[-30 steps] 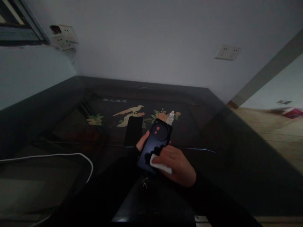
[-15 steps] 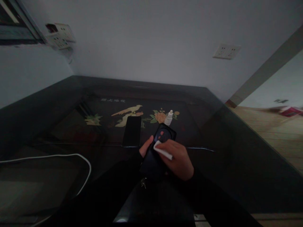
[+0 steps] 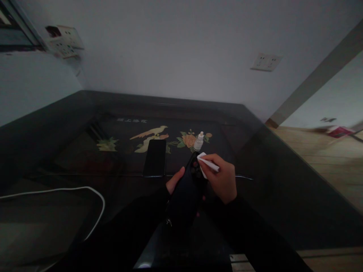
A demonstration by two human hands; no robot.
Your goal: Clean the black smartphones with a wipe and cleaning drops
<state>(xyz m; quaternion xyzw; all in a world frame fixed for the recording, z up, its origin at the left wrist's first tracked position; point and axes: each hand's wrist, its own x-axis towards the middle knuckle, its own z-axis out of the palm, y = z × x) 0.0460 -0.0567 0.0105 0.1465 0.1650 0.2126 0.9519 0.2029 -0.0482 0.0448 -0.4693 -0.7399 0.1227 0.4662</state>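
My left hand [image 3: 175, 183] grips a dark phone [image 3: 185, 189] from its left edge, back side up, with the camera bump at the far end. My right hand [image 3: 222, 177] is closed on a small folded white wipe [image 3: 206, 162] and presses it on the phone's far end near the camera. Both arms are in dark sleeves. A second black phone [image 3: 155, 158] lies flat on the dark table [image 3: 269, 181] just beyond my left hand. A small white dropper bottle [image 3: 199, 141] stands upright behind the held phone.
The table top is dark glass over painted birds and flowers [image 3: 159, 133]. A white cable [image 3: 70, 190] loops over the near left part. Wall sockets [image 3: 265, 61] sit on the white wall behind. Wooden floor [image 3: 326, 158] lies to the right.
My right hand has slid the white wipe from the near end of the phone up to its far end. The phone has tilted more edge-on. The view has shifted slightly.
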